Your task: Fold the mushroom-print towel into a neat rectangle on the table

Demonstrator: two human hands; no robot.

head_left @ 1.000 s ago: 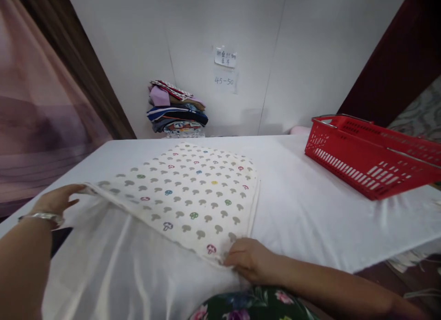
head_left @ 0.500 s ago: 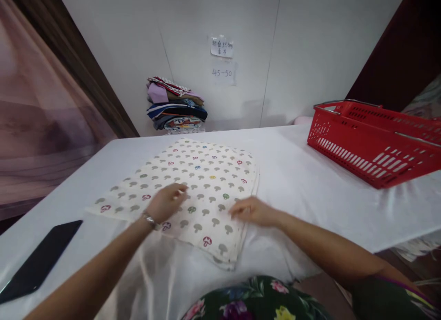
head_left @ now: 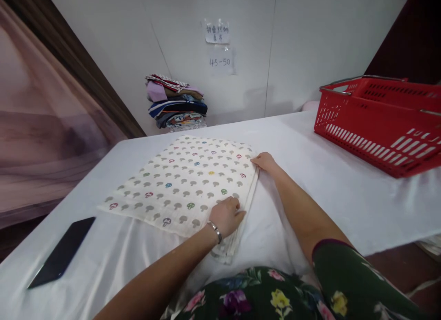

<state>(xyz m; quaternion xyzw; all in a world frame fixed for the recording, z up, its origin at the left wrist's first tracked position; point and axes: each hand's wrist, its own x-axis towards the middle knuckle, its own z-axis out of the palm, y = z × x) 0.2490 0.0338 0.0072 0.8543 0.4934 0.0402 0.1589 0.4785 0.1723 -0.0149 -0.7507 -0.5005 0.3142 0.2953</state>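
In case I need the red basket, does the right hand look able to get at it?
Likely yes: between the right hand, at the right edge of the mushroom-print cloth, and the red basket, only white tablecloth shows. It may need a stretch.

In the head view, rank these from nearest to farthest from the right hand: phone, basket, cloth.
1. Cloth: at the right hand's fingertips, by its right edge.
2. Basket: off to the right.
3. Phone: far left, beyond the cloth.
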